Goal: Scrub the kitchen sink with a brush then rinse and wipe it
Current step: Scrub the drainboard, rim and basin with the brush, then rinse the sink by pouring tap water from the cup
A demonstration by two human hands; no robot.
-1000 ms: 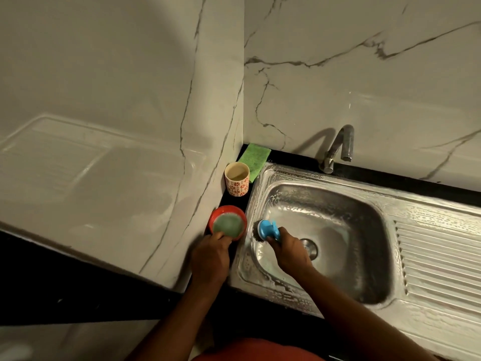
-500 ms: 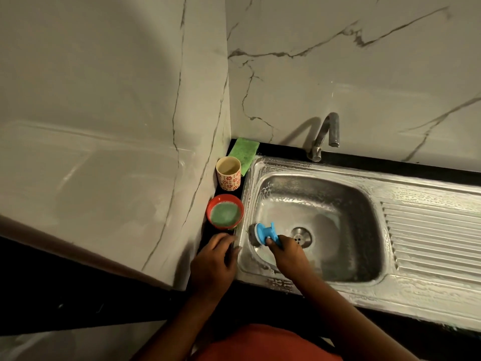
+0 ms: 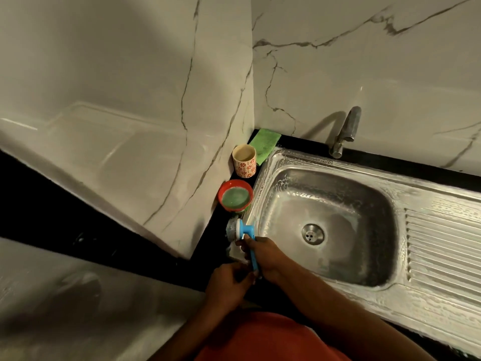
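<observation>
A steel sink (image 3: 281,162) with soapy film on its rim and walls fills the right half of the view. My right hand (image 3: 265,254) grips the blue handle of a scrub brush (image 3: 240,229), whose grey scourer head sits over the sink's left front rim. My left hand (image 3: 226,282) lies just below the brush handle's end with its fingers curled; whether it holds anything I cannot tell. The drain (image 3: 312,233) lies open in the basin's middle.
A red bowl of green liquid (image 3: 236,196) and a flower-patterned cup (image 3: 244,160) stand on the black counter left of the sink. A green cloth (image 3: 265,144) lies in the back corner. The tap (image 3: 346,131) stands behind the basin. A ribbed drainboard (image 3: 442,246) is to the right.
The brush has come out of the basin's left wall onto the sink's left front rim. My left hand has drawn back from beside the red bowl toward the brush handle.
</observation>
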